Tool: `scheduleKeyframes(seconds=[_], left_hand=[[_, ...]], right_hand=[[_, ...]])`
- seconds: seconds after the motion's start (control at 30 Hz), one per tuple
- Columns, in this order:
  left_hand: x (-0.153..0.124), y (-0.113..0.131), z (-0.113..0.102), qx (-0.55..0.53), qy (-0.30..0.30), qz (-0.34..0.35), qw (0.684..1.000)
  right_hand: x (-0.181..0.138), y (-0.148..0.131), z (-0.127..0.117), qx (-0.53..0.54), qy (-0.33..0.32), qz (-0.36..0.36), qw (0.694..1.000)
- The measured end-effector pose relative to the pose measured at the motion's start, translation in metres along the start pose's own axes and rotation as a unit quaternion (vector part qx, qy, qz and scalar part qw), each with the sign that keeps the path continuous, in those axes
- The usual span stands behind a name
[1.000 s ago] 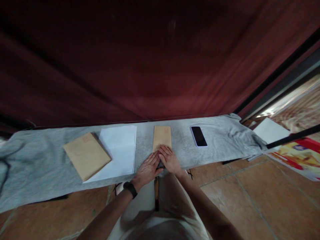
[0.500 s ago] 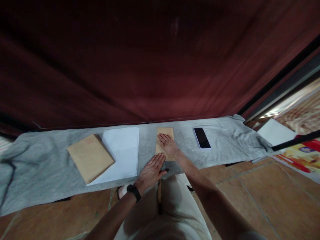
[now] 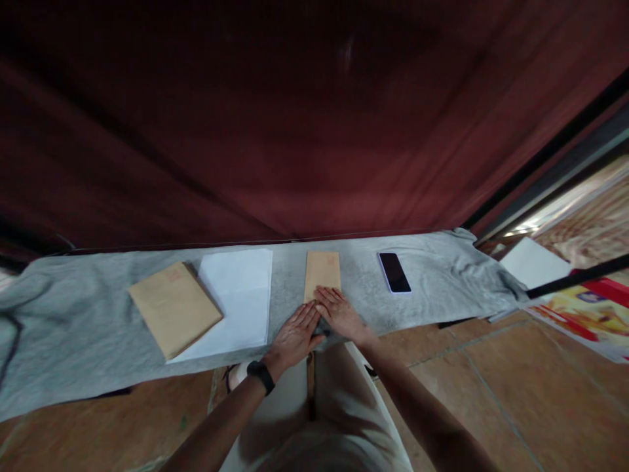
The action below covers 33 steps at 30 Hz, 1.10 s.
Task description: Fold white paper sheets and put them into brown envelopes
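Where the right hand (image 3: 341, 313) rests, the envelope (image 3: 322, 272) runs lengthwise away.

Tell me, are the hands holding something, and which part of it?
Nothing is gripped. The right hand lies flat, palm down, on the near end of the small brown envelope. The left hand lies flat beside it on the grey cloth.

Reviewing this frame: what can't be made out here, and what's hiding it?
Head view, narrow brown envelope: near end hidden under the left hand and right hand, both flat.
Large brown envelope: red print too small to read.
White paper: left part covered by that envelope.
Poster: cut off by the right edge.
Phone: screen dark, nothing shown.
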<state>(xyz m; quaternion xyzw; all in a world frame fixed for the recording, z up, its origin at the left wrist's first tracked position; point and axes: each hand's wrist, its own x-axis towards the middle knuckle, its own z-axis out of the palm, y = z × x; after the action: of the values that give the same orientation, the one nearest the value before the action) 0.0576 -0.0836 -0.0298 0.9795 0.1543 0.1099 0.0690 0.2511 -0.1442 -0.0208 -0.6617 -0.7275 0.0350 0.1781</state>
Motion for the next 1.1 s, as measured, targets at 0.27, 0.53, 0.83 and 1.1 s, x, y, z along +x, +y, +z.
scheduleKeyframes(seconds=[0.27, 0.53, 0.83, 1.1], left_hand=[[0.001, 0.001, -0.005, -0.025, 0.014, 0.005, 1.000], [0.001, 0.003, 0.001, -0.105, 0.069, -0.088, 0.988], [0.033, 0.009, 0.002, -0.314, 0.170, -0.365, 0.859], [0.050, 0.015, -0.020, -0.414, 0.196, -0.397, 0.796]], right_hand=[[-0.055, -0.031, 0.017, -0.031, 0.072, 0.061, 0.995], [-0.061, -0.035, 0.024, -0.016, 0.098, 0.076, 0.992], [-0.052, -0.047, 0.021, 0.015, 0.107, 0.118, 0.987], [-0.037, -0.063, 0.009, -0.004, 0.093, 0.198, 0.976]])
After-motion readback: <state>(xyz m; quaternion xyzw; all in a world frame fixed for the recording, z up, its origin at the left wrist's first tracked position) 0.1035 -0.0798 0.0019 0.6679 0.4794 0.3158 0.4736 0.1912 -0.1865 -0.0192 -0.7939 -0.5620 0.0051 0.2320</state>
